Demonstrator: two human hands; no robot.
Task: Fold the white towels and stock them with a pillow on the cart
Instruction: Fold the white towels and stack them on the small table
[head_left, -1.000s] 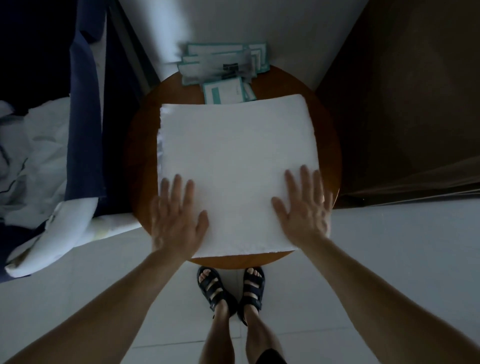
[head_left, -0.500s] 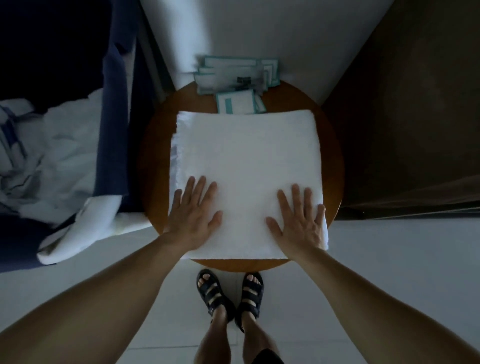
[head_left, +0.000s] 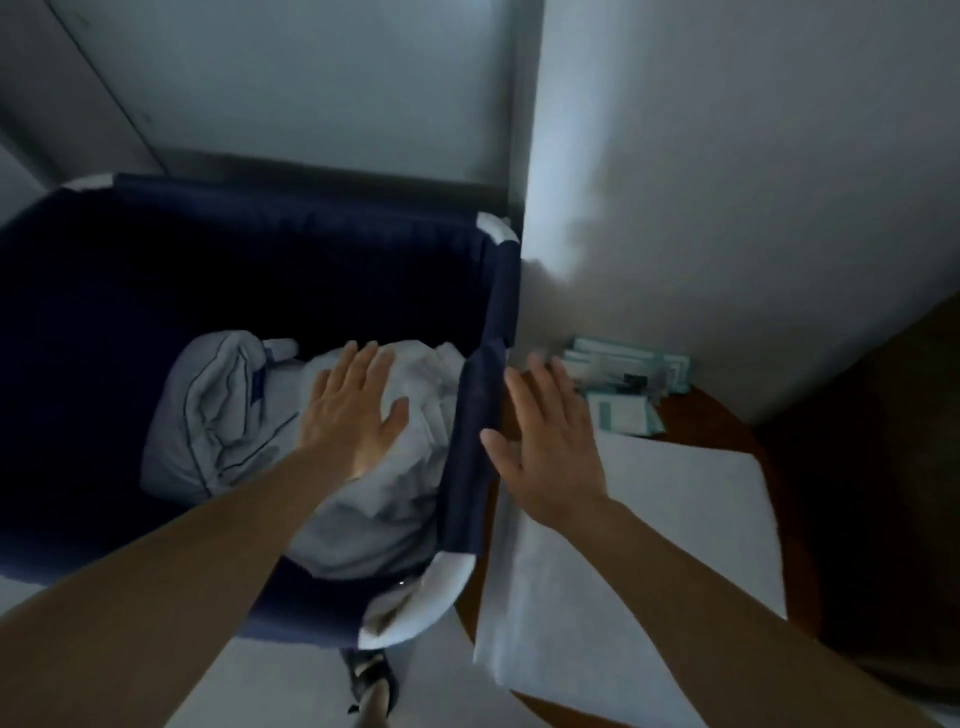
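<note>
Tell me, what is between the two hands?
The side wall of the dark blue fabric bin stands between the left hand and the right hand, as the head view shows.

both hands (head_left: 358, 415) (head_left: 545, 441) lifted off the folded towel (head_left: 675, 519), toward the cart (head_left: 478, 415).

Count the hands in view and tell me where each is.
2. The left hand is spread over crumpled white linen inside the navy cart; the right hand is open over the round table, by the folded towel.
</note>
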